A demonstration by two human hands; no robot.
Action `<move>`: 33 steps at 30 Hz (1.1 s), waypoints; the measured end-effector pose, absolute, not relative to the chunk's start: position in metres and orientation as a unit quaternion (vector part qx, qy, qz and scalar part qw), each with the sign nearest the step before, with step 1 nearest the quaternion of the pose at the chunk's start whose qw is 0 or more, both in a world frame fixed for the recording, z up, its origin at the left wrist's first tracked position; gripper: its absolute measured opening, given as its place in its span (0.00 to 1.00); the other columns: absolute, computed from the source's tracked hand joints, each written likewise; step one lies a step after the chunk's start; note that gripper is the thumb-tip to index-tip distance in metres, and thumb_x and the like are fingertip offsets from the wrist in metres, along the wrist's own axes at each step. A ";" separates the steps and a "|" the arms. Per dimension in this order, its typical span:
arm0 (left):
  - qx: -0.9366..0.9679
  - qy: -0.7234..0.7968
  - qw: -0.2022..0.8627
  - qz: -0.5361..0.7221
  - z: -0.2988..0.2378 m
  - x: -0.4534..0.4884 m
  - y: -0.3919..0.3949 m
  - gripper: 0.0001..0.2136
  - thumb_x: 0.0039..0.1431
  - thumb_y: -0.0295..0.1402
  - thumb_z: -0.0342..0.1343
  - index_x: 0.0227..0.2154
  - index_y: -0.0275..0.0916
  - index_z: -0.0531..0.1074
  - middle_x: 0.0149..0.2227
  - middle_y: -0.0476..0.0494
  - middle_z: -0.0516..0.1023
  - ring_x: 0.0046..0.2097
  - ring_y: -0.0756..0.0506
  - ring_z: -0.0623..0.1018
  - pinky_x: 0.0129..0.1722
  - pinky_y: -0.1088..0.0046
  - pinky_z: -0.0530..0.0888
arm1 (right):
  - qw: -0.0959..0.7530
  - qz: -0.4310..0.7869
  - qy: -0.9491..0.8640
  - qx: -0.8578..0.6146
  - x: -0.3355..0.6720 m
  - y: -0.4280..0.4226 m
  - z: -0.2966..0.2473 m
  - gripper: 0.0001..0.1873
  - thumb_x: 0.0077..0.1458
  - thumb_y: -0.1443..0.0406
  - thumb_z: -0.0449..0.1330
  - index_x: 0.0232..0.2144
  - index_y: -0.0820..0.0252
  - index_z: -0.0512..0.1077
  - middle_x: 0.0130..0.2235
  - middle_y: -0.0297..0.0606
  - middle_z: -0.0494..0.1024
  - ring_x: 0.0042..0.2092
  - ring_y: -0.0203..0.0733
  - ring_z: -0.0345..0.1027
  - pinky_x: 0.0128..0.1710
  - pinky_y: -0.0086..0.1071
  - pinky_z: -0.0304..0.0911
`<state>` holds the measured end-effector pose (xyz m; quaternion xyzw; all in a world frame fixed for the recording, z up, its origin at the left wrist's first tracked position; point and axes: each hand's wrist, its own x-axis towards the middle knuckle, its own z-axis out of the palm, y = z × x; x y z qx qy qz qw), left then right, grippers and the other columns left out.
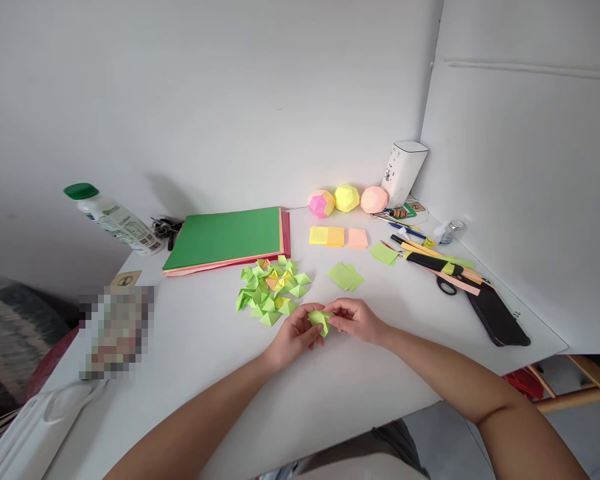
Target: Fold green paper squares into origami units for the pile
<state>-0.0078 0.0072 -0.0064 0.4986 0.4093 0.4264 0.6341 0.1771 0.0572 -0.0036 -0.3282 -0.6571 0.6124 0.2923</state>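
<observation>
Head view: below centre frame, holding a seemingly part-folded green paper piece (317, 317), pinched by nearly closed fingers of left hand (295, 333) and right hand (359, 320). Folded already, heaped lower left of centre: mostly green units (269, 305). Still flat, lower right of centre: green sheets (344, 277).

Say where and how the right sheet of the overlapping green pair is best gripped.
Probably a pinch at the right corner of the right green sheet, coming from the right: it lies flat on the table, and that corner juts beyond the overlap with the left green sheet. The right hand, close by, is occupied with folded green paper.
</observation>
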 end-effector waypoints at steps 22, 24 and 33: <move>0.488 0.425 0.618 0.447 -0.009 -0.006 0.008 0.14 0.51 0.37 0.59 0.39 0.38 0.67 0.28 0.48 0.76 0.26 0.49 0.77 0.22 0.75 0.72 | 0.321 0.557 -0.687 -0.338 0.175 0.054 -0.003 0.11 0.51 0.62 0.58 0.35 0.64 0.73 0.26 0.35 0.72 0.24 0.31 0.61 0.22 0.26 0.59; 0.487 0.427 0.617 0.447 -0.009 -0.005 0.008 0.13 0.51 0.36 0.59 0.39 0.38 0.67 0.27 0.49 0.76 0.25 0.49 0.77 0.22 0.75 0.72 | 0.317 0.558 -0.686 -0.341 0.175 0.053 -0.002 0.11 0.51 0.62 0.58 0.35 0.64 0.73 0.26 0.36 0.72 0.24 0.32 0.61 0.23 0.26 0.59; 0.485 0.424 0.619 0.449 -0.012 -0.006 0.008 0.13 0.52 0.36 0.58 0.39 0.38 0.67 0.28 0.49 0.76 0.25 0.49 0.77 0.23 0.74 0.72 | 0.313 0.547 -0.692 -0.352 0.175 0.054 -0.002 0.11 0.51 0.62 0.58 0.35 0.63 0.74 0.27 0.37 0.73 0.24 0.31 0.61 0.22 0.26 0.59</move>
